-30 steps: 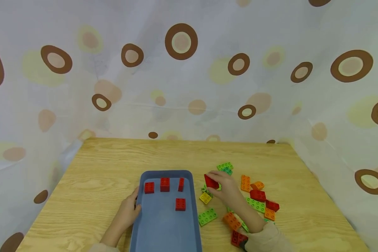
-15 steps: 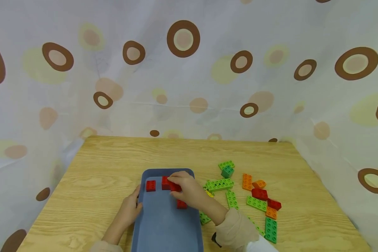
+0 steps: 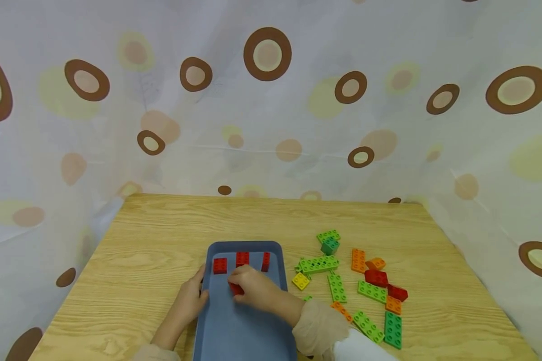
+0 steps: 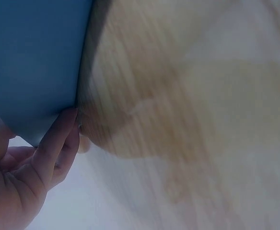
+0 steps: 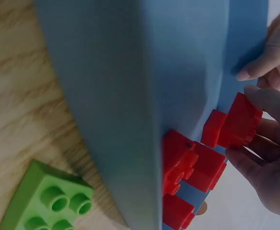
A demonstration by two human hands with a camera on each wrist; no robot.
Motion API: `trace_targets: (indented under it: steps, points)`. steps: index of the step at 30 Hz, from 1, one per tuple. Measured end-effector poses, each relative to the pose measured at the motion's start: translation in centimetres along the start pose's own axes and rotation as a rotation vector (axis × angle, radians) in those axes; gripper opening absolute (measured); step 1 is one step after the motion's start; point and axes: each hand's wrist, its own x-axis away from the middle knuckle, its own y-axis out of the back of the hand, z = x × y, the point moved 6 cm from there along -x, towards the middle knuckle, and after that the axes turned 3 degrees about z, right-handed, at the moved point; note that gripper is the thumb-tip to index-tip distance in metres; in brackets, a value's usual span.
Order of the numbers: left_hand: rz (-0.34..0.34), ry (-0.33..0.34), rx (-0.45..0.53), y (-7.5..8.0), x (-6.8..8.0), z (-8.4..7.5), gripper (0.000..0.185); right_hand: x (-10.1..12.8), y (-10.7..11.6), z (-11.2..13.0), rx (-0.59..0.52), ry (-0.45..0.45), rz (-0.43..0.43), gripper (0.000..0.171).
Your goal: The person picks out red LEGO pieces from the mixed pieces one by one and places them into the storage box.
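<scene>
My left hand (image 3: 187, 301) grips the left rim of a blue-grey tray (image 3: 199, 331); the left wrist view shows its fingers (image 4: 58, 139) curled at the tray's edge. Over the tray, my right hand (image 3: 257, 290) pinches a red toy brick (image 3: 236, 289) between thumb and fingers. That held brick (image 5: 240, 120) looks wedge-like in the right wrist view, close over the tray floor. Along the tray's far end stand a square red brick (image 3: 220, 265), a taller red brick (image 3: 242, 257) and a narrow red brick (image 3: 265, 261). Another red brick is hidden behind my right hand.
Right of the tray, loose bricks lie on the wooden table (image 3: 162, 225): a yellow one (image 3: 300, 281), a long light-green one (image 3: 318, 264), a dark-green cube (image 3: 329, 245), an orange one (image 3: 358, 260), a red one (image 3: 376, 277) and several others. A patterned cloth (image 3: 280, 110) hangs behind.
My right hand has carried the red brick leftward from above the loose bricks to over the tray, then nearer to me and lower. My left hand keeps its place on the rim.
</scene>
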Motion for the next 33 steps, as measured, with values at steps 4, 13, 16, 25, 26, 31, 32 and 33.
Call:
trace_targets:
  steps: [4, 13, 16, 25, 26, 31, 32, 33]
  points:
    - [0.008, 0.005, -0.006, -0.1, 0.0, 0.0, 0.06, -0.1, -0.7, -0.1, 0.065, 0.014, 0.041, 0.029]
    - [0.011, 0.018, -0.01, -0.2, 0.0, 0.0, 0.059, -0.4, -2.0, -0.5, 0.059, 0.021, 0.035, 0.033]
    - [0.021, 0.032, -0.018, -0.3, 0.0, 0.1, 0.059, -0.4, -2.5, -0.6, 0.075, 0.021, 0.05, 0.036]
    - [0.015, 0.018, -0.018, -0.3, 0.0, 0.0, 0.059, -0.5, -2.8, -0.7, 0.055, 0.02, 0.04, 0.035]
    - [0.015, 0.016, -0.014, -0.3, 0.0, 0.0, 0.059, -0.4, -2.6, -0.6, 0.051, 0.026, 0.032, 0.035]
    - [0.007, 0.002, 0.001, -0.4, 0.1, 0.2, 0.059, 0.1, -1.0, -0.6, 0.016, 0.041, -0.018, 0.038]
    - [0.004, -0.001, 0.003, -0.4, 0.0, 0.2, 0.06, 0.3, -0.4, -0.7, -0.001, 0.039, -0.034, 0.04]
    - [0.0, -0.003, 0.004, -0.4, 0.0, 0.2, 0.06, 0.5, 0.2, -0.8, -0.017, 0.037, -0.05, 0.041]
